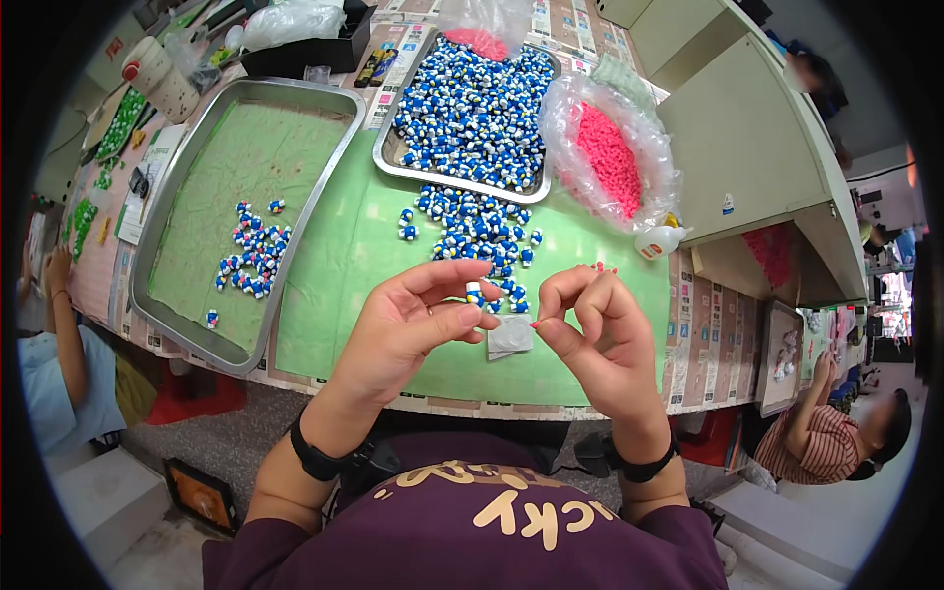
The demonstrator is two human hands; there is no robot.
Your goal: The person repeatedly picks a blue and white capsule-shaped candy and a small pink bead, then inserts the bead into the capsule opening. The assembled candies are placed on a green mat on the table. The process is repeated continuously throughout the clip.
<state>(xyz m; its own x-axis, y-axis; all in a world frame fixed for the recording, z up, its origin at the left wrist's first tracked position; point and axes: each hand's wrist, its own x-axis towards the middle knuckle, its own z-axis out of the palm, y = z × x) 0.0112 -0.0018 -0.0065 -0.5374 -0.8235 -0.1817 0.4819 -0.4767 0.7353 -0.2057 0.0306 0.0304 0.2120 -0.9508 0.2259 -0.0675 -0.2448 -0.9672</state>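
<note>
My left hand point(418, 313) is closed in a pinch round a small blue-and-white figure point(475, 292). Facing it, my right hand point(602, 339) pinches a tiny pink piece point(535, 324) between thumb and forefinger. A small white pad point(509, 336) lies on the green mat just under the gap between my hands. Loose blue-and-white figures point(482, 231) spread from behind my fingers back to a metal tray point(462, 184) heaped with the same figures. Several pink bits point(604, 267) lie beyond my right hand.
At left stands a larger metal tray point(187, 197) with a cluster of figures point(258, 251). Right of the heaped tray are a plastic bag of pink pieces point(610, 157) and a white bottle point(661, 242). A cabinet point(767, 138) rises at far right. Other people sit at both sides.
</note>
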